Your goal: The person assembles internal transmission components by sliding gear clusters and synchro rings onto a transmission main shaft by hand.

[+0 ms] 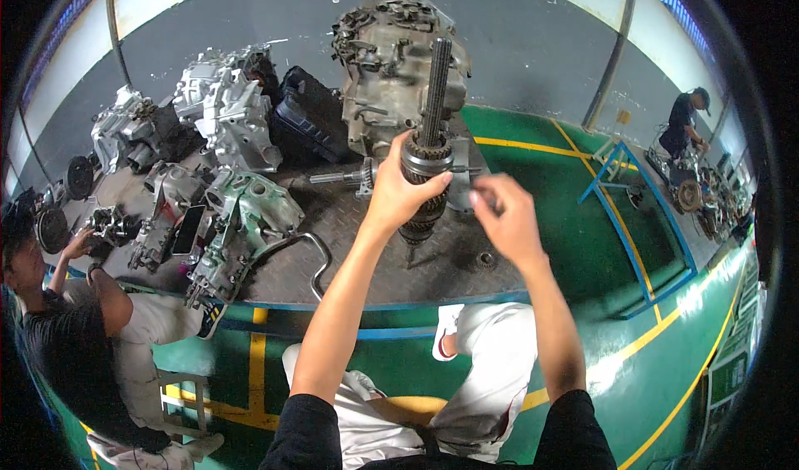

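Dark sleeves (304, 432): at the near edge, with bare forearms reaching forward past white trousers (499, 358).
Left hand (401, 191): wrapped round the gear shaft (429, 155), fingers closed on its geared middle, thumb across the near side.
Right hand (509, 220): just right of the shaft, blurred, fingers loosely curled, thumb parted; it appears empty.
Shaft position: near upright, leaning slightly right, splined end up, over the right part of the bench (374, 274); whether its lower tip touches, I cannot tell.
Around it: large grimy housing (391, 87) on the far side, second shaft (339, 176) lying left, small gear ring (486, 259) near right.
Bench left: silver casings (225, 108), phone (190, 229), bent metal bar (325, 258).
Co-workers: one (71, 353) seated left, another (682, 122) far right beyond a blue frame (667, 218).
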Tool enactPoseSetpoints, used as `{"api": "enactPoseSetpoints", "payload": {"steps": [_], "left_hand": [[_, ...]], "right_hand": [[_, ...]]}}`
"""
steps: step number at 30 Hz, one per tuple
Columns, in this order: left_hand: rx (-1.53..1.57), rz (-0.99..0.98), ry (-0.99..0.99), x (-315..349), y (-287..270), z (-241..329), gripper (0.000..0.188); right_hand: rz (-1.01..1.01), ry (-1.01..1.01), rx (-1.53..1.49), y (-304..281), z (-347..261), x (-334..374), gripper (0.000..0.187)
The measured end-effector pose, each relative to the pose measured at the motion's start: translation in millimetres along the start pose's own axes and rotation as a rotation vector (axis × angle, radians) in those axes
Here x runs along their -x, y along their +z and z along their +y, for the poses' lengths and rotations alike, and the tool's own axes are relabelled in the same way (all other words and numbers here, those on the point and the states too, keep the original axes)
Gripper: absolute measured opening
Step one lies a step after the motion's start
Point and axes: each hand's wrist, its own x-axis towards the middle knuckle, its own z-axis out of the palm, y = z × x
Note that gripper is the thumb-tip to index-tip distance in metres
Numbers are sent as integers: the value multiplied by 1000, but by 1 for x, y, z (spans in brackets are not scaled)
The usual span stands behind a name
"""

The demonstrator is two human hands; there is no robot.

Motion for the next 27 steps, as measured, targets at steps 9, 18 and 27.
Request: {"api": "enactPoseSetpoints", "payload": {"steps": [9,18,27], "left_hand": [[-36,13,-37,3,1,12,91],[10,30,-77,-1,-2,6,83],[-14,-51,-20,9,16,9,87]], "right_hand": [[-200,-82,-373,6,-47,-99,57],[-7,-231,-568,-24,-66,-136,51],[209,-237,-616,-54,-81,-143,36]]}}
